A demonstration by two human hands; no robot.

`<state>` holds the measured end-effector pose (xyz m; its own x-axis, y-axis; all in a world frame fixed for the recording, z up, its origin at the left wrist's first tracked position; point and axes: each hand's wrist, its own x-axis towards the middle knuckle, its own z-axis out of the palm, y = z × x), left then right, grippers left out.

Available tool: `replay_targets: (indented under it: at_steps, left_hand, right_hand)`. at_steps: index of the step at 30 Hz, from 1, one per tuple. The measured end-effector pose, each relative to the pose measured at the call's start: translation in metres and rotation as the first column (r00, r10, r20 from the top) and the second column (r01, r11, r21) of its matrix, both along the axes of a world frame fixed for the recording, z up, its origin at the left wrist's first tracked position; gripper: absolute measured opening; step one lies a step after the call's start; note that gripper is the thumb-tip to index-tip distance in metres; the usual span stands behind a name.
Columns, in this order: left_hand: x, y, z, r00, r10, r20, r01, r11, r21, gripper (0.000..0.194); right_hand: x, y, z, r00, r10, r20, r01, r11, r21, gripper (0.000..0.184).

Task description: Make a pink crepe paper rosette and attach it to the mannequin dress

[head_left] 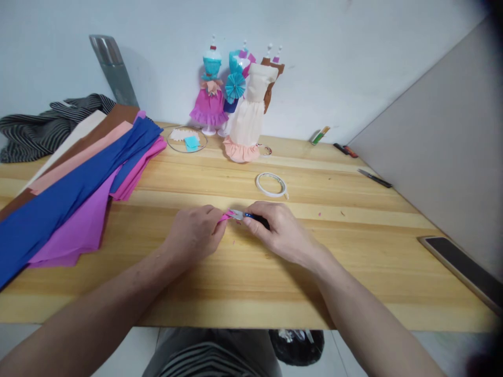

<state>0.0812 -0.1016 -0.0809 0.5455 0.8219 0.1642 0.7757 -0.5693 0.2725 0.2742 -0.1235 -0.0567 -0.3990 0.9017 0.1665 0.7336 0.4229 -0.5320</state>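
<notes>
The left hand [196, 229] pinches a pink strip [224, 216]; the right hand [282, 229] grips scissors [237, 214], handles [261, 220] mostly hidden. Dressed mannequins [253, 86] overlap at twelve o'clock.

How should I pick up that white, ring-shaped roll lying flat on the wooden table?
I'd pinch the roll by its left rim, coming down from the left, thumb outside and fingertips inside. Its open middle leaves finger room. A little end sticks out at the near right, and the right hand is close on the near side.

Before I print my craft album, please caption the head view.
Left hand pinches a pink strip while right hand holds a silver-tipped tool against it, dressed mannequins standing behind.
</notes>
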Motion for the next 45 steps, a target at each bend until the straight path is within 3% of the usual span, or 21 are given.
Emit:
replay_targets:
  at_steps: [17,25,28,32,37,39,41,43,45]
  left_hand:
    - [0.000,-0.002,0.000,0.999,-0.035,-0.019,0.035,0.999,0.029,0.029]
    - [-0.001,0.000,0.000,0.989,-0.020,0.147,0.026,0.999,-0.038,0.024]
    - [-0.002,0.003,0.001,0.960,-0.001,0.281,0.047,0.986,-0.158,0.034]
    - [-0.002,0.007,0.001,0.850,0.090,0.519,0.149,0.904,-0.401,0.037]
    - [-0.001,0.010,0.007,0.764,0.358,0.537,0.197,0.663,-0.722,0.021]
    - [-0.001,0.010,0.008,0.747,0.399,0.532,0.225,0.602,-0.766,0.021]
    - [-0.002,0.010,0.006,0.742,0.383,0.550,0.269,0.581,-0.768,0.023]
    - [-0.003,0.010,0.003,0.750,0.331,0.573,0.328,0.565,-0.757,0.026]
    - [-0.005,0.010,-0.001,0.758,0.272,0.593,0.391,0.538,-0.746,0.028]
  right_hand:
    - [-0.002,-0.001,-0.004,1.000,0.025,-0.006,-0.025,1.000,0.008,0.033]
    - [0.004,0.005,-0.003,0.993,-0.112,-0.044,0.109,0.992,-0.066,0.034]
    - [0.008,0.010,-0.006,0.978,-0.189,0.082,0.197,0.976,-0.092,0.031]
    - [0.011,0.011,-0.008,0.938,-0.148,0.313,0.198,0.971,-0.137,0.017]
    - [0.014,0.009,-0.008,0.910,-0.172,0.378,0.216,0.973,-0.077,0.013]
    - [0.016,0.008,-0.008,0.960,-0.175,0.219,0.174,0.984,0.027,0.021]
    - [0.015,0.007,-0.009,0.998,-0.040,-0.049,0.044,0.994,0.098,0.039]
    - [0.011,0.005,-0.009,0.956,0.138,-0.257,-0.113,0.988,0.108,0.049]
    - [0.005,0.003,-0.008,0.915,0.232,-0.329,-0.209,0.972,0.106,0.047]
